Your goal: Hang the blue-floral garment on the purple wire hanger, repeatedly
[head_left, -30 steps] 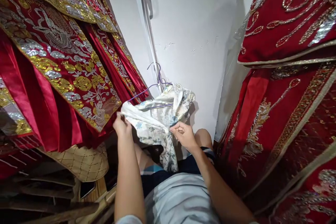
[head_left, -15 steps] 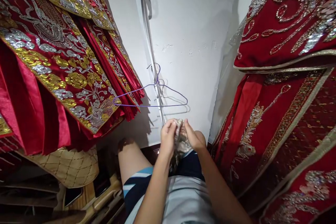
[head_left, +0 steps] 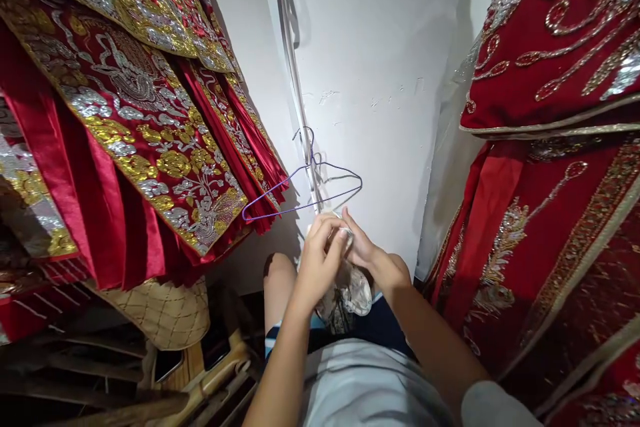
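Note:
A bunched, pale patterned cloth (head_left: pixel 357 290) hangs from my two hands over my lap. My left hand (head_left: pixel 324 247) is closed on its upper part, thumb and fingers pinched together. My right hand (head_left: pixel 364 248) grips the cloth from the other side, close against the left fingertips, its thumb pointing up. Part of the cloth is hidden behind the fingers. Just above the hands, a purple wire hanger (head_left: pixel 327 205) hangs at a thin metal rail (head_left: pixel 295 73), touched by neither hand.
Red garments with gold and silver embroidery (head_left: pixel 175 163) hang on the left. More beaded red garments (head_left: pixel 545 67) hang on the right. A quilted beige cloth (head_left: pixel 160 313) and wooden furniture (head_left: pixel 200 390) are at the lower left. A white wall (head_left: pixel 375 47) stands ahead.
The view has shifted, and the hanger has swung to a tilt. My left hand has turned over the top of the cloth, and more of the cloth shows below the hands.

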### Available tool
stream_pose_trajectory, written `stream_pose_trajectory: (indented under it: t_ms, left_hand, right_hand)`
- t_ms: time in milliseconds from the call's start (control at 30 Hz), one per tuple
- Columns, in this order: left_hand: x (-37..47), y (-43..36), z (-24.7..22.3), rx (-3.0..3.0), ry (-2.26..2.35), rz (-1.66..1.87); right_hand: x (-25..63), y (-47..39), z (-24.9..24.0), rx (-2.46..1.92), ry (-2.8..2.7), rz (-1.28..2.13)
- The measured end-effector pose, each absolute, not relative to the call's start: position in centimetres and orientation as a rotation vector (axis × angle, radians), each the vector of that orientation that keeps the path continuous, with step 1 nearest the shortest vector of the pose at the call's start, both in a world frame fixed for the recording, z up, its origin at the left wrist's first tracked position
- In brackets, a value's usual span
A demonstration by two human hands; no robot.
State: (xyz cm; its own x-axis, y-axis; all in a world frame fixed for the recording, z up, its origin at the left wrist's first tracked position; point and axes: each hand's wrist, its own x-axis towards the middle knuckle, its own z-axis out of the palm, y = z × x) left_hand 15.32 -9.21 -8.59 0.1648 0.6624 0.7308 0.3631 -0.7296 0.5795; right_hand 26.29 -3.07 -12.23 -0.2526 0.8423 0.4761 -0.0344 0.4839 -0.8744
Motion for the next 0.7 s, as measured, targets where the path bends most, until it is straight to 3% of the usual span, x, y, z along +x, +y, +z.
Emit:
stream_pose_trajectory:
  t_ms: [200, 367, 433, 700]
  left_hand:
    - [10.0, -6.8, -9.4, 2.09, 1.094, 1.478]
    - [7.4, -8.3, -14.8, 2.081, 0.98, 0.721]
    - [6.5, -9.1, -16.1, 2.138, 0.965, 0.517]
    - [6.2, -7.6, -11.7, 2.139, 1.029, 1.192]
  right_hand:
    - [27.5, -4.1, -10.4, -0.439, -1.893, 1.544]
    - [28.5, -1.2, -8.0, -0.555, -1.627, 0.879]
    - [28.9, 0.5, -7.1, -0.56, -1.47, 0.785]
    - [27.5, -2.0, -5.5, -0.411, -1.811, 1.195]
